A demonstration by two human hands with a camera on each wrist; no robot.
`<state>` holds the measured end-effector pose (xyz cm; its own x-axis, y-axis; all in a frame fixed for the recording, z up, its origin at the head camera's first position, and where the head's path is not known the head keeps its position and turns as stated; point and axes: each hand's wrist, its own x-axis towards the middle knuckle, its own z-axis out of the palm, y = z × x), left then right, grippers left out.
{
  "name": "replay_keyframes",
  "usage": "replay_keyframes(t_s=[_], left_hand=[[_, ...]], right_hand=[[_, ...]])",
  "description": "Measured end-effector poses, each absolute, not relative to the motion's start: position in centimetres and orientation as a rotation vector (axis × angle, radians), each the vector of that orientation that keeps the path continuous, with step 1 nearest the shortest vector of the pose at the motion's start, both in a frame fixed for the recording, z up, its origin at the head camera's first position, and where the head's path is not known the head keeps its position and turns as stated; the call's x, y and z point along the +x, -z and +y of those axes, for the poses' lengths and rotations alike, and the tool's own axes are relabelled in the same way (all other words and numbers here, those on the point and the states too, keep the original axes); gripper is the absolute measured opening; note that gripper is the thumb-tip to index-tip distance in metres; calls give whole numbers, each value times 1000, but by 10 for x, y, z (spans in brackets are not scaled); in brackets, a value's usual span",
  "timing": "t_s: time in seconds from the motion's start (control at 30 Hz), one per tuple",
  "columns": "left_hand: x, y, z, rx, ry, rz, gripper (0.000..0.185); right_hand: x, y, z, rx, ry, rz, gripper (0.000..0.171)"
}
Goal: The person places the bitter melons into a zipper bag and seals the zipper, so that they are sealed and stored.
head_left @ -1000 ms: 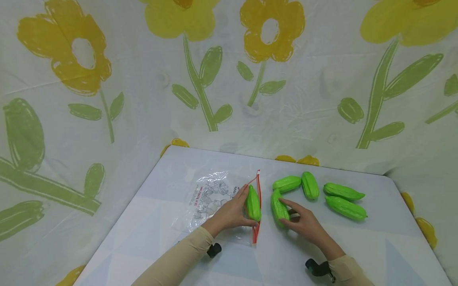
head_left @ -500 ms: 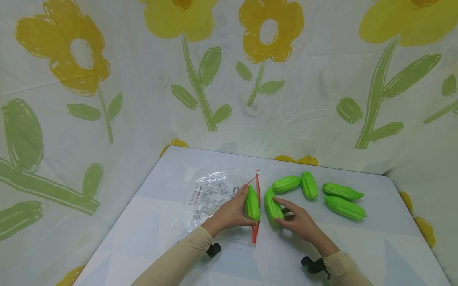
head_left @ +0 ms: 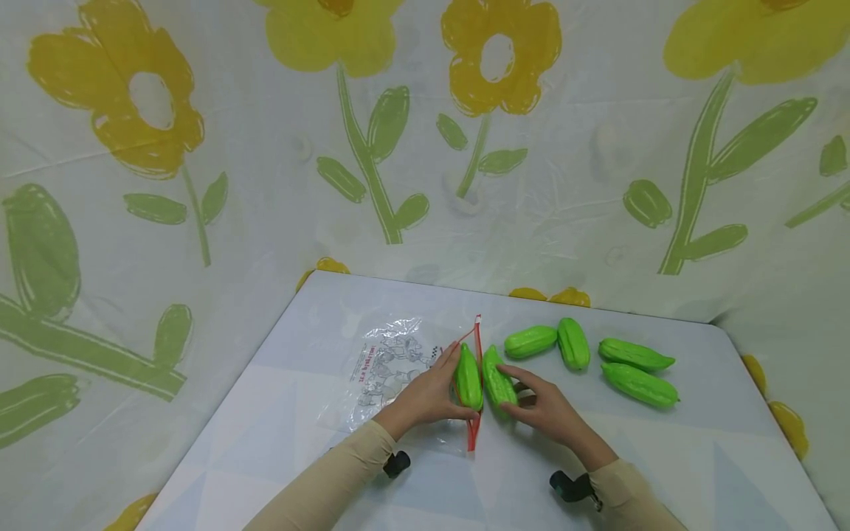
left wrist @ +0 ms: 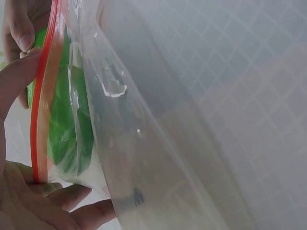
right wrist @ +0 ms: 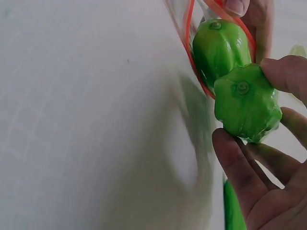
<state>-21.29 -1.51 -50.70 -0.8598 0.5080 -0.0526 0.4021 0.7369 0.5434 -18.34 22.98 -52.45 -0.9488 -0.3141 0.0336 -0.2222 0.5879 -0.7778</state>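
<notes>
I'm running the right grip [head_left: 541, 405] with thumb and fingers gripping around a green gourd [head_left: 499, 382], and I'm keeping it just beside the red zip edge [head_left: 472, 436] of a clear plastic bag [head_left: 392, 361]. To its left, my left grip [head_left: 428, 394] is holding the bag's mouth, thumb and fingers spanning the zip, while a second gourd [head_left: 468, 380] is lying in that mouth, between the two grips. Beyond the right grip, two more gourds [head_left: 530, 341] are resting on the bench [head_left: 524, 483]; farther right, another pair [head_left: 640, 385] is lying side by side.
</notes>
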Motion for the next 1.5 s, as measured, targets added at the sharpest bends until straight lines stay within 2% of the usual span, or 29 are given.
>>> replay_keyframes(t_s=[0.93, 1.5], left_hand=[[-212, 507, -14, 753, -799, 2769, 120], [-212, 503, -11, 779, -846, 2783, 121]], right_hand=[[-192, 521, 218, -427, 1265, 2699, 68], [-191, 517, 216, -519, 1335, 2629, 70]])
